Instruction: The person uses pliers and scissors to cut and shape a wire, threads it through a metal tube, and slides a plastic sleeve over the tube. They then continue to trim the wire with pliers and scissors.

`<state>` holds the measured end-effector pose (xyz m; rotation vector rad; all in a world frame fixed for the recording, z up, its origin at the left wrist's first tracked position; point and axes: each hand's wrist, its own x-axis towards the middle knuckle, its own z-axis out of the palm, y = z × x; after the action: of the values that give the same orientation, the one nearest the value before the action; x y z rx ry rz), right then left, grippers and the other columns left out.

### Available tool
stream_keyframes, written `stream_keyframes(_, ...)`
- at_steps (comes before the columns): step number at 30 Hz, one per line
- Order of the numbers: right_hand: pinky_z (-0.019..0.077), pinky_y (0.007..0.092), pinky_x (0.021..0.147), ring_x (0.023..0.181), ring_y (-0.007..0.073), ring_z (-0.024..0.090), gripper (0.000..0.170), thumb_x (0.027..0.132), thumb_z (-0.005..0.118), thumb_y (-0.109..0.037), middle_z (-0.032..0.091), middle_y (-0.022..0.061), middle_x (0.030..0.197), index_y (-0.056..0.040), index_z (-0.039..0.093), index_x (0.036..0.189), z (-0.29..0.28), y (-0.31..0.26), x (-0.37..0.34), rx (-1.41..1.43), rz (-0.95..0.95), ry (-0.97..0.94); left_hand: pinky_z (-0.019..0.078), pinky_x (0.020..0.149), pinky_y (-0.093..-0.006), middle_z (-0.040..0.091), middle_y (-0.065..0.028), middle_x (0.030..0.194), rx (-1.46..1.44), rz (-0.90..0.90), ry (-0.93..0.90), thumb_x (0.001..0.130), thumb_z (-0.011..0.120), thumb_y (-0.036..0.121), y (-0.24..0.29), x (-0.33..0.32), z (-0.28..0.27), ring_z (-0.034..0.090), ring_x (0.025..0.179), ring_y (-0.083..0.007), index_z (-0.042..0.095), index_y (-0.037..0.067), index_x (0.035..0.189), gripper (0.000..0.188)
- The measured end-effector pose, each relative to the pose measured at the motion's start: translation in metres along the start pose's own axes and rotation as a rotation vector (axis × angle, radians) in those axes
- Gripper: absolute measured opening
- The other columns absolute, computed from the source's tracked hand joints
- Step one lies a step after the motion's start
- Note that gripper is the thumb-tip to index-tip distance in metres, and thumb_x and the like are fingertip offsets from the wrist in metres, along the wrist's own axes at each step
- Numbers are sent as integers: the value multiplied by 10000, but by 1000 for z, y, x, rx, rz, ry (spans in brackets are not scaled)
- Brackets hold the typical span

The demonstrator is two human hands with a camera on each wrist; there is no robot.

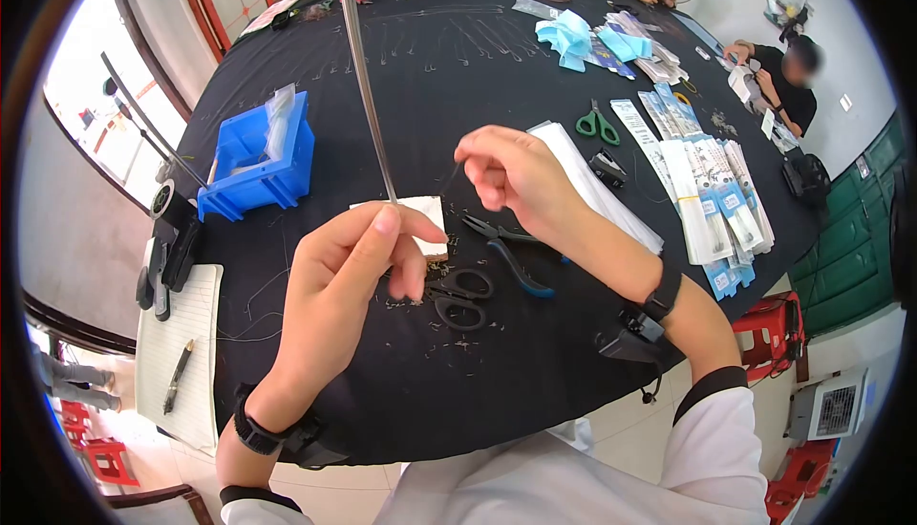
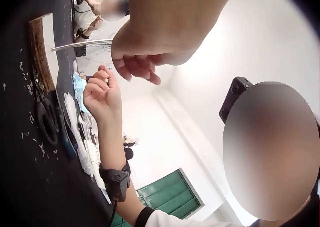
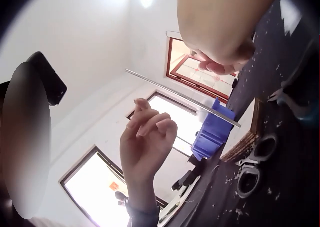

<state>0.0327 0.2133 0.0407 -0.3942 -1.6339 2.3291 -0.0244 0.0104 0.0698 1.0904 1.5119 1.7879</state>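
A metal rod [image 1: 368, 95] stands upright on a small white-topped wooden block [image 1: 427, 214]. Close to the rod's lower end is my left hand [image 1: 334, 286], its thumb pressed against the curled index finger in a pinch; what lies between them is mostly hidden. My right hand [image 1: 521, 181] is raised right of the rod, thumb and index finger pinching a thin line [image 1: 449, 179] that slants down toward the left hand. Black-handled scissors [image 1: 461, 298] lie in front of the block. Pliers [image 1: 516, 262] with blue-tipped handles rest beside them.
Left stand a blue bin [image 1: 258, 167], a stapler [image 1: 160, 272] and a notepad [image 1: 177, 372] with a pen [image 1: 179, 375]. Right lie green scissors [image 1: 598, 126], white strips [image 1: 602, 191] and packets [image 1: 712, 200]. Small clippings litter the black cloth [image 1: 401, 382]. Other people sit across the table.
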Motion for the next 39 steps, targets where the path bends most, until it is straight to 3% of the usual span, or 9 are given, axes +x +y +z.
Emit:
stream_keyframes(6, 391, 191, 395, 419, 70, 516, 282, 871, 577, -227, 570, 18, 546, -25, 597, 675, 16, -17, -49, -765, 242, -398, 258, 447, -204, 414, 7, 436, 21, -157, -20, 974, 341, 205, 32, -11, 7, 314, 397, -50, 571, -38, 829, 365)
stream_keyframes(11, 475, 227, 556, 668, 108, 601, 247, 928, 483, -213, 639, 58, 813, -10, 616, 975, 26, -3, -62, -446, 96, -426, 265, 412, -186, 459, 0, 469, -83, -177, -207, 971, 366, 191, 37, -17, -5, 382, 373, -45, 605, -72, 928, 359)
stream_keyframes(14, 479, 228, 603, 776, 118, 602, 261, 946, 445, -192, 628, 62, 930, -29, 576, 1102, 28, 7, -64, -258, 157, -658, 253, 400, -184, 441, 4, 447, -146, -166, -201, 972, 355, 199, 37, -19, -5, 363, 367, -39, 606, -71, 918, 372)
stream_keyframes(18, 480, 230, 602, 753, 111, 598, 236, 933, 479, -176, 628, 65, 901, -30, 598, 1075, 28, 11, -67, -215, 221, -677, 237, 394, -185, 414, 10, 425, -184, -183, -147, 975, 342, 220, 36, -21, -9, 330, 361, -37, 599, -68, 895, 394)
stream_keyframes(24, 458, 220, 534, 638, 81, 572, 183, 890, 557, -164, 630, 43, 791, -43, 662, 976, 33, -2, -73, -368, 275, -567, 207, 382, -192, 399, 6, 414, -256, -208, -125, 971, 341, 224, 38, -25, -8, 302, 350, -36, 589, -76, 886, 398)
stream_keyframes(27, 431, 203, 491, 619, 67, 555, 164, 874, 580, -150, 631, 31, 756, -49, 678, 958, 34, 6, -74, -442, 10, -428, 190, 373, -205, 380, 12, 394, -209, -227, -136, 969, 335, 204, 44, -28, -5, 262, 333, -35, 568, -61, 851, 372)
stream_keyframes(29, 416, 184, 479, 634, 64, 561, 173, 871, 581, -111, 633, 29, 792, -35, 659, 1005, 33, 3, -72, -462, -6, -366, 174, 362, -229, 346, 28, 365, -171, -230, -96, 967, 324, 175, 48, -30, 1, 193, 310, -37, 527, -20, 781, 338)
stream_keyframes(32, 418, 178, 482, 639, 62, 562, 185, 867, 581, -91, 641, 42, 808, -17, 646, 1024, 31, -4, -73, -479, -13, -287, 210, 375, -195, 402, -1, 406, -247, -227, -153, 970, 333, 204, 42, -34, -10, 301, 342, -39, 584, -87, 872, 397)
stream_keyframes(39, 465, 198, 515, 645, 72, 586, 132, 859, 574, -73, 637, 52, 768, 20, 639, 926, 31, -7, -75, -471, -73, -151, 300, 390, -207, 430, -20, 411, -366, -152, -159, 977, 295, 173, 41, -36, -12, 334, 347, -57, 576, -84, 852, 401)
